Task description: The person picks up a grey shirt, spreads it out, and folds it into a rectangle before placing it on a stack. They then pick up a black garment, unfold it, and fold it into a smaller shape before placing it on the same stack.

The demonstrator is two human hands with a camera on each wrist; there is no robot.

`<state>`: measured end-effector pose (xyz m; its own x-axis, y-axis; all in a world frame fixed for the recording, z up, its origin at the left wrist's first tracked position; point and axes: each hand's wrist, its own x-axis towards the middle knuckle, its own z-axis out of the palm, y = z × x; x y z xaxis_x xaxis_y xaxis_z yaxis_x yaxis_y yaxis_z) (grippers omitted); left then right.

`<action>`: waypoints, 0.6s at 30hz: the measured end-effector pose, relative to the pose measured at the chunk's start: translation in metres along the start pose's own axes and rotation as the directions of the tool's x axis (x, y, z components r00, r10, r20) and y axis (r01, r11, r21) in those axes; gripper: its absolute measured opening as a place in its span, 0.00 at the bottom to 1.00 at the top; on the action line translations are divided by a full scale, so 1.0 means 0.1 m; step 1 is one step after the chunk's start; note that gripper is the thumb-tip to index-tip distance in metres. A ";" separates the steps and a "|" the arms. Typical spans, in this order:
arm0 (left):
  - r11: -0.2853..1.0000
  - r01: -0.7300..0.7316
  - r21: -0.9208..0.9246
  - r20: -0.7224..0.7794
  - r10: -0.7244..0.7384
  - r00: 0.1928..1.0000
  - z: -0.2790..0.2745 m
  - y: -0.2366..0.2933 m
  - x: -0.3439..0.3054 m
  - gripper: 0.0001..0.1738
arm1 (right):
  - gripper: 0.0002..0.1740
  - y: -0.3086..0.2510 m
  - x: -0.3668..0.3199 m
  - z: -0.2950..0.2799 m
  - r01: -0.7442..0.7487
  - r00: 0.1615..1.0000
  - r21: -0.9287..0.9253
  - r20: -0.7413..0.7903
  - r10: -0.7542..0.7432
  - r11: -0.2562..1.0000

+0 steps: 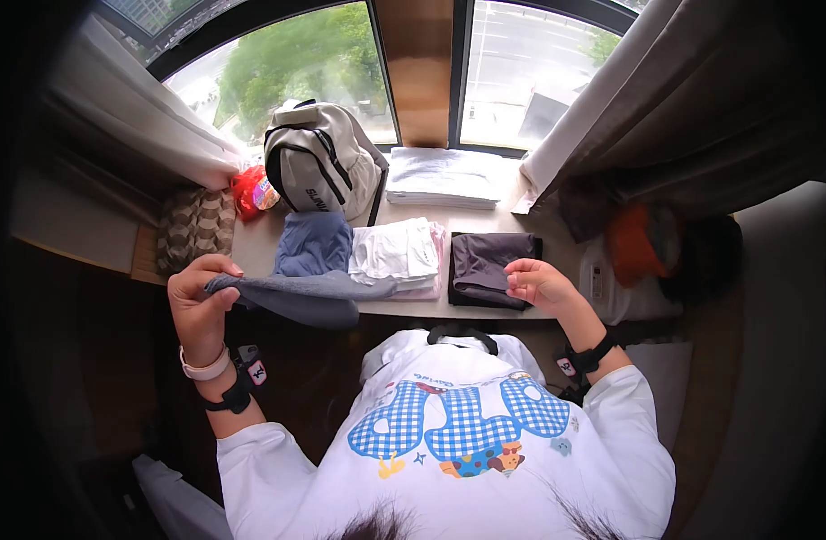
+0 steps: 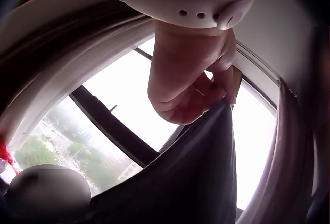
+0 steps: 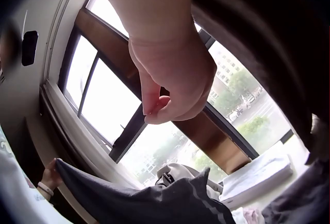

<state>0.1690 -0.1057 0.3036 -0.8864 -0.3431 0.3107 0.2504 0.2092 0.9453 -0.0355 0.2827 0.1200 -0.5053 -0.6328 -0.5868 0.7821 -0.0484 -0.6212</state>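
My left hand (image 1: 202,292) pinches one end of a grey-blue garment (image 1: 318,301) between thumb and fingers. From there the cloth stretches sideways, sagging, over the front edge of the ledge. In the left wrist view it hangs as a dark sheet (image 2: 180,183) below the fingertips. My right hand (image 1: 543,286) is raised near the folded dark garment (image 1: 489,261), fingers curled and thumb against the index finger. The right wrist view shows nothing in that hand (image 3: 172,87), and the garment's loose end (image 3: 203,190) lies below and apart from it.
On the window ledge (image 1: 404,309) lie a folded blue garment (image 1: 314,241), a white folded stack (image 1: 390,250) and white folded cloths (image 1: 444,175). A beige backpack (image 1: 318,162), a red packet (image 1: 249,191) and a patterned cushion (image 1: 197,229) stand left; an orange item (image 1: 642,241) sits right.
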 end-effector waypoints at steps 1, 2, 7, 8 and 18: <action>0.998 -0.051 0.023 0.019 0.051 0.999 0.05 0.08 0.05 0.07 | 0.10 0.06 0.09 0.06 -0.050 0.998 -0.027 0.039 0.051 0.998; 0.997 -0.077 0.014 0.052 0.076 0.996 0.06 0.15 0.11 0.06 | 0.10 0.13 0.19 0.15 -0.098 0.992 -0.057 0.078 0.102 0.994; 0.986 -0.168 0.010 0.132 0.165 0.977 0.06 0.47 0.25 0.05 | 0.21 0.62 0.83 0.52 -0.248 0.892 -0.340 0.285 0.351 0.907; 0.985 -0.175 -0.006 0.141 0.174 0.975 0.05 0.55 0.25 0.07 | 0.24 0.72 0.98 0.61 -0.243 0.886 -0.400 0.279 0.370 0.884; 0.859 -0.413 -0.302 -0.157 0.383 0.910 -0.09 1.14 -0.15 0.16 | 0.43 0.72 1.17 0.99 -0.349 0.754 -0.687 0.198 0.626 0.638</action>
<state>0.2138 -0.0847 0.4076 -0.6499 -0.3759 0.6605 0.6991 0.0453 0.7136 -0.0023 0.1284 0.0586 0.1805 -0.6607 -0.7286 0.4244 0.7206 -0.5484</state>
